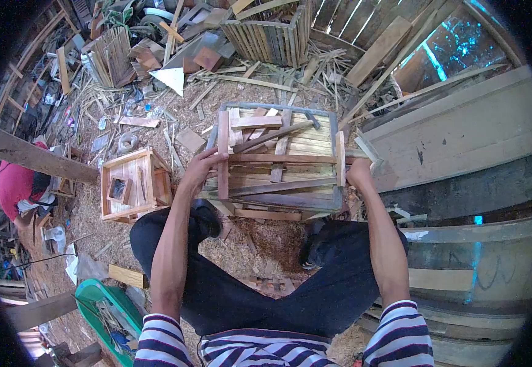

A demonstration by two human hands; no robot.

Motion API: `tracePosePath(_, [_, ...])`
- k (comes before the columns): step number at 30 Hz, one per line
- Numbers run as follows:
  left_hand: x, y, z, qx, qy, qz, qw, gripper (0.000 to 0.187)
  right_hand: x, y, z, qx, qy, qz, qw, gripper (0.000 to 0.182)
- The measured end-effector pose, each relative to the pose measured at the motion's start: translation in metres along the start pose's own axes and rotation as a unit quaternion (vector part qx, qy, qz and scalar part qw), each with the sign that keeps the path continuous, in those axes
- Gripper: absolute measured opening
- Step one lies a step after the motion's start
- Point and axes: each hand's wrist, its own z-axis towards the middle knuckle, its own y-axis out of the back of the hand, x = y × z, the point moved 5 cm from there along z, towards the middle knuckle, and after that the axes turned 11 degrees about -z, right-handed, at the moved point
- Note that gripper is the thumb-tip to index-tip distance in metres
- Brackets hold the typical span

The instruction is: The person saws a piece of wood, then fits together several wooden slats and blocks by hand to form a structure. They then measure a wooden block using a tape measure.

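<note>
Two hands clamp the slatted wooden crate (278, 165): left hand (202, 165) and right hand (359, 173) closed on opposite corner posts; loose slats could slip, pinching fingers.

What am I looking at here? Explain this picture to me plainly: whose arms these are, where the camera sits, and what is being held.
There is no machine here. The camera sits on a person's head and looks down, so the arms are that person's own. The person sits over a floor strewn with sawdust and wood scraps. Between the knees stands a wooden slat crate, partly built. The left hand grips an upright slat on the crate's left side; the right hand holds its right edge. To the left stands a smaller wooden box. Further back lies another slatted crate, and at the lower left a green plastic tub.
</note>
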Motion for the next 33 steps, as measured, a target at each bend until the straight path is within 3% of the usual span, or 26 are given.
tracePosePath(8, [0.01,0.004,0.001,0.011,0.009,0.002,1.0,0.074,-0.008,-0.013,0.001,0.024,0.005,-0.047,0.999,0.022])
tracePosePath(10, [0.002,0.002,-0.001,-0.027,-0.006,0.011,1.0,0.029,-0.005,-0.009,0.004,-0.025,0.021,0.008,0.999,0.025])
tracePosePath(14, [0.003,0.003,0.0,-0.025,-0.01,0.019,0.999,0.031,-0.002,-0.004,0.002,0.008,-0.004,-0.006,1.0,0.027])
tracePosePath(16, [0.003,0.004,0.001,-0.004,0.003,0.013,1.0,0.073,-0.001,0.0,-0.001,0.019,-0.025,0.008,0.999,0.026])
tracePosePath(20, [0.003,0.003,0.0,0.003,0.003,-0.005,1.0,0.072,-0.002,-0.003,0.001,0.024,-0.025,-0.014,0.999,0.026])
tracePosePath(22, [0.001,-0.002,-0.004,-0.005,-0.007,-0.003,1.0,0.035,-0.004,-0.008,0.006,0.02,0.0,-0.046,0.999,0.026])
tracePosePath(26, [0.002,0.0,-0.001,-0.01,-0.011,-0.014,1.0,0.036,-0.003,-0.005,0.004,0.022,-0.002,-0.029,0.999,0.025])
tracePosePath(28, [0.002,0.003,-0.002,0.004,0.012,-0.022,1.0,0.067,-0.006,-0.008,0.004,0.02,-0.018,-0.009,1.0,0.023])
tracePosePath(33, [0.007,0.009,0.002,-0.026,0.013,-0.011,1.0,0.067,-0.007,-0.006,0.009,-0.003,0.013,-0.069,0.998,0.021])
